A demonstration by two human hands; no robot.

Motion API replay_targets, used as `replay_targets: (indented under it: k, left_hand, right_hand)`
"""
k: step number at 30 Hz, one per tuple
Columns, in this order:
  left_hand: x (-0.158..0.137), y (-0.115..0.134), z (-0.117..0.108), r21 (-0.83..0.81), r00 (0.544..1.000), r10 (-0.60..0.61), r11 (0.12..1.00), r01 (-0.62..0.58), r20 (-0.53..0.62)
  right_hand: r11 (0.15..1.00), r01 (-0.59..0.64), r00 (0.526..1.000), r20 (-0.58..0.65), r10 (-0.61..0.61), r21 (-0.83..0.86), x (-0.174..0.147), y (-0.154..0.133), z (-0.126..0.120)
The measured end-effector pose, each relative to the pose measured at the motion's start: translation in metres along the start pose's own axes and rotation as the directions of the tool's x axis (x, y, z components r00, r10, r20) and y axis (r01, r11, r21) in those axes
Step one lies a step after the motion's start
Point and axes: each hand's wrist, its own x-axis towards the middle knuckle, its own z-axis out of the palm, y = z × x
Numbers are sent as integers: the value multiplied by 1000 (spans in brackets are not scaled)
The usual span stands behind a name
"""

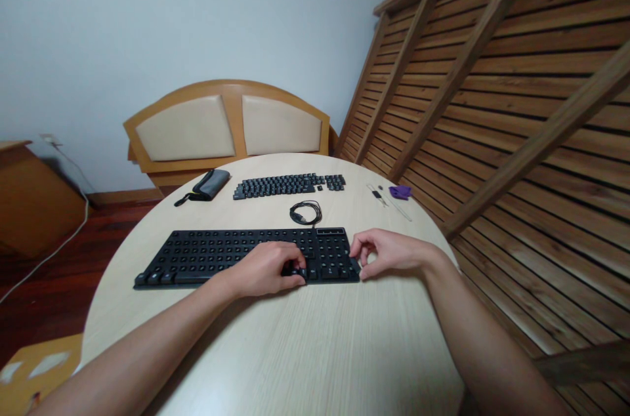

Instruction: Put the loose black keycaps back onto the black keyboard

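Two hands: both at the black keyboard [197, 249], which lies between the worktop's [315, 350] left and right edges.
Left hand [270, 268]: curled over its near edge; pinch hidden, cannot tell.
Right hand [384, 252]: bent at its right edge; cannot tell whether anything is pinched.
Loose keycaps [275, 186]: toward the worktop's far edge.

Part of the keyboard [207, 252] is covered by the left hand [268, 266]; the slatted panel [541, 84] is cropped at right; the loose keycaps [275, 187] cannot be read.
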Motion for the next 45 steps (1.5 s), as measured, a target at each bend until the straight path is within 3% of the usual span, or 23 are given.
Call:
replay_targets:
  k: [20,38,45]
  left_hand:
    - [0,2,-2,5,1000,-6,1000,6,10]
    - [0,0,-1,-3,1000,5,1000,-5,4]
    - [0,0,-1,0,1000,7,1000,-7,0]
  right_hand:
    - [997,-26,999,-27,24,-66,0,-5,3]
    - [873,-19,983,-167,-71,-488,-6,-42,18]
    - [855,-30,984,-167,-67,-518,-5,-44,19]
